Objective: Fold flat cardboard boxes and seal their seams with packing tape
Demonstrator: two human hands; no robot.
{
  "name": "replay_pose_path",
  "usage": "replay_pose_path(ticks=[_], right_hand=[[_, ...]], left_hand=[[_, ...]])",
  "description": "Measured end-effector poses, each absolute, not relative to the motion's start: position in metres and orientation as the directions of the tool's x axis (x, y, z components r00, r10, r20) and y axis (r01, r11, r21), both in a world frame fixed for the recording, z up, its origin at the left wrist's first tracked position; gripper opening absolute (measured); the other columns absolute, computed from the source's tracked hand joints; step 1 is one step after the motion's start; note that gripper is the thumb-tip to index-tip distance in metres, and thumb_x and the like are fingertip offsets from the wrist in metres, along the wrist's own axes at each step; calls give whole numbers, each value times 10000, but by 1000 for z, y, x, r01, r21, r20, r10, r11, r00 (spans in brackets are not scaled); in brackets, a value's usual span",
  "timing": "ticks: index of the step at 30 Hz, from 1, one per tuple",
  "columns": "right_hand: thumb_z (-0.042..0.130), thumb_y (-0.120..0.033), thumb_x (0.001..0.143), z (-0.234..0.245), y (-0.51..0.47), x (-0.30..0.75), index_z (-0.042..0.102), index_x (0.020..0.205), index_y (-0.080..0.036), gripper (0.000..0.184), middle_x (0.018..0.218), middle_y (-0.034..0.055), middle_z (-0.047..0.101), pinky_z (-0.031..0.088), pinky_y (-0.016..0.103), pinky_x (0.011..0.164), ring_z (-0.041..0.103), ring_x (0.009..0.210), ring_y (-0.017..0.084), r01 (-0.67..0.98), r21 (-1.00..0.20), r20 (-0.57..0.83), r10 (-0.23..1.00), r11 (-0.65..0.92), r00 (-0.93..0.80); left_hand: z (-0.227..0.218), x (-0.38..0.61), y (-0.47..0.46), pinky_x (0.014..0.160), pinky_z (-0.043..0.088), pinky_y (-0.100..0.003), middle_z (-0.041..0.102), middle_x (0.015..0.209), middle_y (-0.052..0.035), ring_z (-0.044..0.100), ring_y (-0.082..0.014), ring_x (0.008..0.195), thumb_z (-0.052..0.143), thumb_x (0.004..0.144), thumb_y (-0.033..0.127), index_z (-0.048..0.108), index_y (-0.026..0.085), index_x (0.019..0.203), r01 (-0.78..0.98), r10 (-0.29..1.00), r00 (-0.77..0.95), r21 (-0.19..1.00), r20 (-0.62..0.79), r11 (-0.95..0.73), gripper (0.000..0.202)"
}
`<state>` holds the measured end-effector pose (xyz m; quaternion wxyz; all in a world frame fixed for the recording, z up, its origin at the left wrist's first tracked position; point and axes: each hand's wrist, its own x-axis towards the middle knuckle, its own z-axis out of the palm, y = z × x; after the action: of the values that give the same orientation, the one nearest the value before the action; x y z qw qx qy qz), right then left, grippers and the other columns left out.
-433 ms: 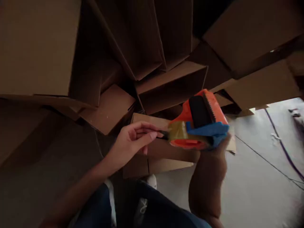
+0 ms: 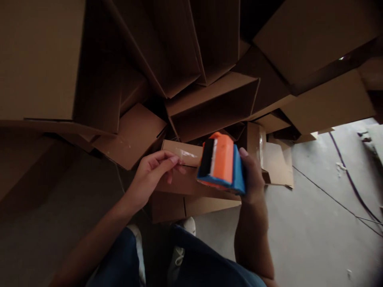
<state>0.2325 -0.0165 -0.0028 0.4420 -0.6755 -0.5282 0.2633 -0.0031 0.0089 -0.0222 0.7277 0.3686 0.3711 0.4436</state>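
Note:
My right hand (image 2: 253, 175) grips an orange and blue tape dispenser (image 2: 223, 159), with its orange face and a black part turned up. The dispenser hides most of its fingers, and the tape roll is out of sight. To its left, my left hand (image 2: 154, 171) is closed in a pinch. A shiny strip of clear packing tape (image 2: 188, 153) shows by the fingertips, toward the dispenser; its far end is hidden. Both hands are above a cardboard box (image 2: 179, 181) standing on the floor before my feet.
Open cardboard boxes (image 2: 209, 103) are piled ahead. A large box (image 2: 38, 59) rises at the left, and others (image 2: 329, 103) lean at the right. A dark cable (image 2: 353, 187) crosses the grey floor (image 2: 305, 231). My shoes (image 2: 189, 226) are close to the near box.
The tape dispenser has turned over and come left and slightly down in my right hand. My left hand has shifted a little left, and a shiny strip now shows by its fingertips.

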Motion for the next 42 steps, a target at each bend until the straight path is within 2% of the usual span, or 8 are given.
replay_pose_path(ticks=[3,6,13,25,31,37,39,42], right_hand=[[458,-573,967,7,-19,219,508,584,-212,528,570,-18,368,303,289,518,376,551,126,523,-851,97,969,-37,226],[425,-562,988,14,-20,212,454,559,-206,558,553,-19,331,280,291,527,365,551,121,563,-826,96,980,-18,173],[392,-518,1019,22,-20,202,306,565,-200,561,548,-32,257,196,312,522,308,529,101,619,-785,111,988,22,107],[396,-428,1049,37,-15,190,262,591,-194,532,522,-48,266,206,295,495,275,478,69,707,-681,172,980,191,-99],[421,-387,1040,46,-7,183,281,584,-193,515,520,-50,270,213,280,485,241,469,64,721,-632,233,957,285,-174],[473,-485,1000,55,-8,217,274,549,-201,568,521,-40,223,182,294,461,215,469,76,772,-615,184,981,161,-59],[479,-519,986,53,-11,229,265,539,-205,587,515,-37,204,168,302,455,204,463,81,779,-613,165,986,128,-32],[474,-551,979,45,-14,234,258,537,-208,600,517,-31,196,161,308,463,195,474,90,772,-627,152,988,110,-17]], left_hand=[[-23,-8,8,473,381,-139,638,592,44,472,-40,471,705,861,313,720,200,708,-329,936,271,892,-224,309,191],[-23,-12,6,458,355,-132,551,488,62,449,-41,447,711,836,284,712,206,665,-243,952,208,931,-226,274,188],[-24,-17,4,385,298,-156,621,547,39,432,-51,410,804,687,321,718,198,644,-131,956,115,950,-268,282,156],[-12,-46,10,368,200,-187,553,439,30,340,-53,378,822,612,343,704,208,540,-46,955,88,957,-282,287,194],[-9,-75,11,396,213,-203,702,564,-13,336,-42,405,832,663,367,745,197,612,14,968,-3,968,-252,252,198],[-18,-134,13,479,243,-197,703,571,30,404,-57,498,833,680,303,723,189,630,44,900,-282,933,-332,358,167],[-25,-148,11,493,252,-209,726,602,35,332,-51,470,845,687,343,730,199,657,101,892,-212,899,-400,427,186],[-34,-153,11,559,326,-209,634,482,42,422,-80,515,822,729,396,718,207,642,186,891,-138,872,-433,453,232]])
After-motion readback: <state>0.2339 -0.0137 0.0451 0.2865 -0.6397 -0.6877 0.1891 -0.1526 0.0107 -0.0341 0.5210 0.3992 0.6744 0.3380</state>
